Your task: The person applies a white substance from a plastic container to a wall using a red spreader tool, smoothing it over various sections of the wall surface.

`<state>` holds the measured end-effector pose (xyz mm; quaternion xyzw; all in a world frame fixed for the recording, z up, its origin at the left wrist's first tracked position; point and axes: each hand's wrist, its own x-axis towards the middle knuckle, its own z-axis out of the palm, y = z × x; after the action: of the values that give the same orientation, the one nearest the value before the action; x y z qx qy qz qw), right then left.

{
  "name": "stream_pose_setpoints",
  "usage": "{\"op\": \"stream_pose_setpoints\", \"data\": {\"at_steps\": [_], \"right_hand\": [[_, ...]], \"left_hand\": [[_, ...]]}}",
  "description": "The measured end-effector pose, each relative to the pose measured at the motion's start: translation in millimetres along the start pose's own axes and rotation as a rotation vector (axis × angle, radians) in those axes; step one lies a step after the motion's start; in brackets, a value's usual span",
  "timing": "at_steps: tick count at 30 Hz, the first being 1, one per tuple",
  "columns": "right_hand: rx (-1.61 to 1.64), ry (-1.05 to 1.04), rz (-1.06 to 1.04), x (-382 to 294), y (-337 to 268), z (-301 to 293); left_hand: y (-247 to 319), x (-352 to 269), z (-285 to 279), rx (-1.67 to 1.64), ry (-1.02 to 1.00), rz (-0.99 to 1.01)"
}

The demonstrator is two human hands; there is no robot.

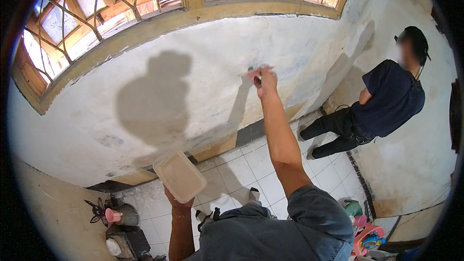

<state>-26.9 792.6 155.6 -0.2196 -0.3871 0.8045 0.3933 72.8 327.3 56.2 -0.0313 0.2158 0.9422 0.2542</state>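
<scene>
My right hand (267, 81) is raised to the wall below the window, fingers closed around a small reddish hand tool (253, 74). Motion blur leaves it unsettled whether this is a brush or a scraper; its end is at or close to the wall surface. The plaster wall (214, 61) is whitish, with bluish and yellowish patches to the right of the tool. Low on the left, my left hand (177, 199) supports a rectangular plastic tub (180, 176) from its near end. Something pale beige shows inside the tub.
Above the wall patch runs a wooden window frame (197, 10) with metal grilles. A person (391, 94) in dark clothes stands at the right. A dark bucket (127, 214) with a pink dipper (113, 215) and a black box (134, 239) are lower left. Pink basins (369, 237) sit lower right on the tiles.
</scene>
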Motion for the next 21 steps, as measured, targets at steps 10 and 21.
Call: {"op": "stream_pose_setpoints", "data": {"at_steps": [10, 21], "right_hand": [[-0.005, 0.144, -0.054, -35.4, -7.1, -28.8], [-1.181, -0.029, -0.950, -48.1, 73.9, 44.6]], "left_hand": [[-2.5, 0.5, 8.7, -0.070, 0.039, -0.007], [-1.3, 4.0, 3.3, 0.100, -0.065, 0.065]]}}
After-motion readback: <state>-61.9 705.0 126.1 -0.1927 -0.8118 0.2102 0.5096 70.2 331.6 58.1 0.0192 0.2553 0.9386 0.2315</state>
